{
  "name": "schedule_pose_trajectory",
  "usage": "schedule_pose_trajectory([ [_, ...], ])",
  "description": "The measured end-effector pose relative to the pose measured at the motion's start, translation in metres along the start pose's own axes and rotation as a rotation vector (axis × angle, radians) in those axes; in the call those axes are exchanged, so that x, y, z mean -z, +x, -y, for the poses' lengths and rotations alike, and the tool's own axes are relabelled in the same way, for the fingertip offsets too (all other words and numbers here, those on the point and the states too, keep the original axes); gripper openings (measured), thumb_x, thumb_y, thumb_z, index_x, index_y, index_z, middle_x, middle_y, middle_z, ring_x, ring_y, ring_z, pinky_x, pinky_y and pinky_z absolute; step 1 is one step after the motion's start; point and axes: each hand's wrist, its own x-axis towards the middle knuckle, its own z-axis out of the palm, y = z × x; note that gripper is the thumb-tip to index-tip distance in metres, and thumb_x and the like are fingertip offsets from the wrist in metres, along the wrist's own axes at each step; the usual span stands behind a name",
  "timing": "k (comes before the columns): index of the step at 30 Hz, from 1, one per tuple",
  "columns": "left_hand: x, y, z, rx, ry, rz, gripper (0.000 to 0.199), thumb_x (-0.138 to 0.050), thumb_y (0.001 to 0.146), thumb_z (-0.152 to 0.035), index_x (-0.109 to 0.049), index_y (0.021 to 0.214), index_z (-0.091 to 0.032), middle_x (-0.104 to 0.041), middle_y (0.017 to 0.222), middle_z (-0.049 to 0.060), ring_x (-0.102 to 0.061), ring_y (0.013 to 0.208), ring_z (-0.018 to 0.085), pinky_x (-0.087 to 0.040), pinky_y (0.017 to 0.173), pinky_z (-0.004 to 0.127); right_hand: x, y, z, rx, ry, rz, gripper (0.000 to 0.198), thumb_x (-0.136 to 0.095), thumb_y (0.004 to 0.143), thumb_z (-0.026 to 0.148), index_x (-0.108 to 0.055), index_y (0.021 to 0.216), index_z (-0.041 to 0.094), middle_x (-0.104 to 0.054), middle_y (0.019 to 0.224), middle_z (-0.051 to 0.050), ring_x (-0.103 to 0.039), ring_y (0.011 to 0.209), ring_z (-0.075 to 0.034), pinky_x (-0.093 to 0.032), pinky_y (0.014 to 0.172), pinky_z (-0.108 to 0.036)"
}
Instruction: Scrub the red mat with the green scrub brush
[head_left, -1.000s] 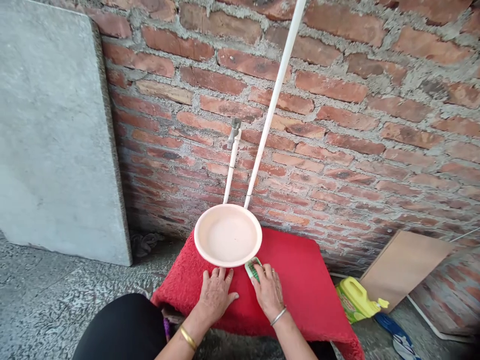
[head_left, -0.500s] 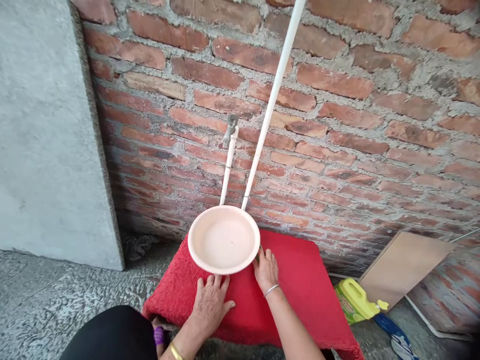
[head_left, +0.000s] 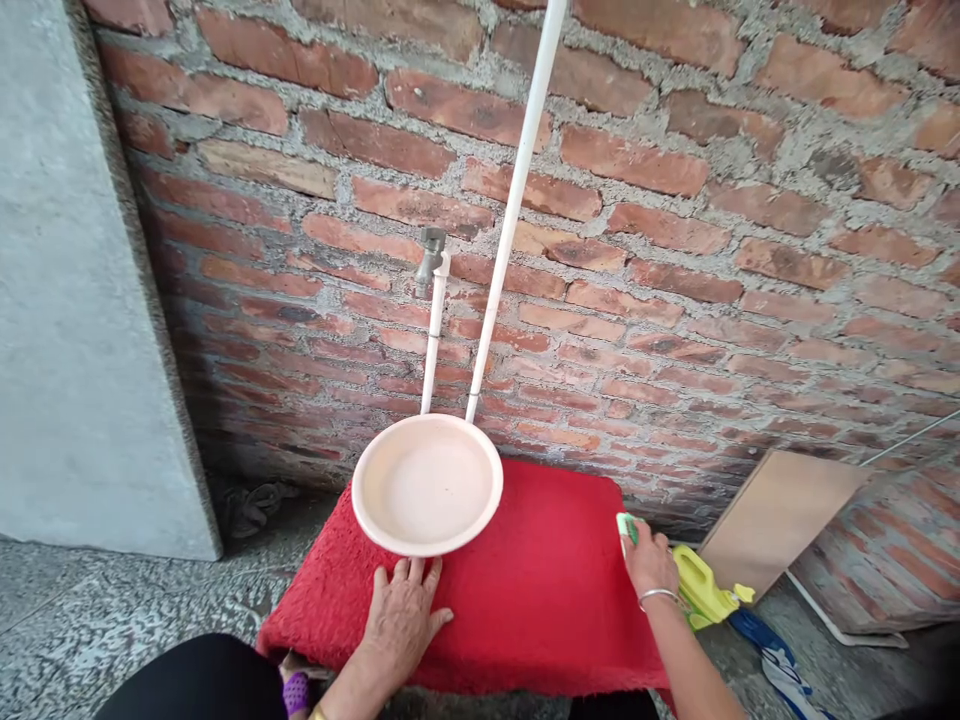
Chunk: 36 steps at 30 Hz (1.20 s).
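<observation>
Green sponge [head_left: 625,523] is clasped by the right hand [head_left: 649,562], its long axis hidden by the fingers. Left hand [head_left: 401,617] is laid flat, fingers spread, just below the bowl [head_left: 427,484].

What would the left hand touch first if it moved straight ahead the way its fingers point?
The left hand lies flat on the red cloth, its fingers toward the wall. Straight ahead, it would probably first meet the near rim of the pink bowl, just beyond the fingertips.

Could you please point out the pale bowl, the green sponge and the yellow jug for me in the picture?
pale bowl [head_left: 427,487]: head view, middle of its inner bottom.
green sponge [head_left: 625,524]: head view, corner showing above the right hand's fingers.
yellow jug [head_left: 701,590]: head view, yellow body beside the right wrist.
</observation>
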Motion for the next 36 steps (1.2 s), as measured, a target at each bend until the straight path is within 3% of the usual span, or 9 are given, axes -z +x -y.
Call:
schedule_pose_trajectory([
  [2,0.001,-0.001,0.000,0.004,0.001,0.000,0.058,-0.074,0.087,-0.043,-0.063,0.141,-0.028,-0.062,0.140,0.017,-0.056,0.127,0.038,-0.040,0.108,0.059,0.001,-0.003,-0.007,-0.019,0.002,-0.017,0.040,-0.049,0.098,0.033,-0.063,0.131,0.014,-0.065,0.100,-0.017,-0.068,0.084,-0.028,-0.048,0.078,-0.038],
  [4,0.001,-0.002,-0.001,0.007,-0.001,0.002,0.057,-0.074,0.086,-0.042,-0.063,0.140,-0.028,-0.063,0.140,0.017,-0.057,0.127,0.038,-0.041,0.108,0.058,0.000,-0.007,0.005,0.024,0.025,-0.041,0.040,-0.048,0.098,0.034,-0.063,0.131,0.016,-0.065,0.101,-0.016,-0.067,0.086,-0.027,-0.048,0.079,-0.037],
  [11,-0.003,-0.002,-0.008,0.058,-0.036,0.060,0.061,-0.075,0.086,-0.038,-0.059,0.144,-0.028,-0.057,0.148,0.017,-0.052,0.136,0.040,-0.034,0.116,0.063,-0.009,-0.044,0.140,0.463,0.189,-0.079,0.033,-0.050,0.100,0.037,-0.063,0.130,0.032,-0.063,0.109,-0.006,-0.062,0.098,-0.021,-0.045,0.087,-0.029],
  [15,0.025,-0.008,-0.003,0.003,-0.165,0.250,0.058,-0.075,0.085,-0.037,-0.062,0.141,-0.028,-0.055,0.151,0.016,-0.050,0.140,0.038,-0.031,0.120,0.060,-0.009,-0.057,0.186,0.594,0.236,-0.074,0.030,-0.047,0.102,0.039,-0.065,0.125,0.032,-0.063,0.104,-0.005,-0.062,0.095,-0.021,-0.045,0.085,-0.030],
  [18,0.057,-0.010,0.011,-0.147,-0.376,0.261,0.046,-0.071,0.089,-0.039,-0.066,0.134,-0.034,-0.064,0.141,0.009,-0.059,0.132,0.032,-0.042,0.116,0.051,-0.012,-0.047,0.178,0.578,0.231,-0.072,0.032,-0.047,0.101,0.037,-0.066,0.125,0.028,-0.063,0.101,-0.007,-0.063,0.091,-0.023,-0.046,0.082,-0.033],
  [23,0.089,0.029,0.035,-0.150,-0.499,-0.243,0.046,-0.054,0.099,-0.037,-0.055,0.144,-0.029,-0.064,0.135,0.010,-0.062,0.124,0.024,-0.052,0.105,0.040,-0.030,-0.034,0.123,0.440,0.310,-0.080,0.039,-0.045,0.098,0.038,-0.064,0.128,0.024,-0.064,0.102,-0.009,-0.063,0.093,-0.025,-0.048,0.085,-0.037],
  [25,0.093,0.059,0.039,-0.102,-0.398,-0.334,0.051,-0.051,0.101,-0.040,-0.051,0.149,-0.024,-0.060,0.138,0.015,-0.058,0.129,0.027,-0.049,0.108,0.044,-0.039,-0.041,0.102,0.418,0.413,-0.096,0.044,-0.040,0.098,0.047,-0.065,0.126,0.024,-0.064,0.102,-0.010,-0.063,0.093,-0.026,-0.049,0.085,-0.039],
  [30,0.088,0.123,0.037,-0.020,-0.103,-0.221,0.064,-0.055,0.098,-0.047,-0.040,0.157,-0.027,-0.035,0.164,0.018,-0.028,0.153,0.038,-0.033,0.118,0.059,-0.057,-0.073,0.074,0.375,0.662,-0.181,0.060,-0.033,0.095,0.070,-0.067,0.120,0.026,-0.067,0.101,-0.010,-0.065,0.093,-0.029,-0.051,0.083,-0.043],
  [36,0.069,0.146,0.034,-0.083,-0.035,-0.005,0.067,-0.049,0.100,-0.050,-0.032,0.161,-0.027,-0.021,0.169,0.016,-0.014,0.157,0.037,-0.025,0.121,0.063,-0.071,-0.087,0.067,0.388,0.745,-0.238,0.066,-0.035,0.091,0.080,-0.071,0.112,0.030,-0.070,0.101,-0.011,-0.068,0.091,-0.030,-0.054,0.080,-0.045],
])
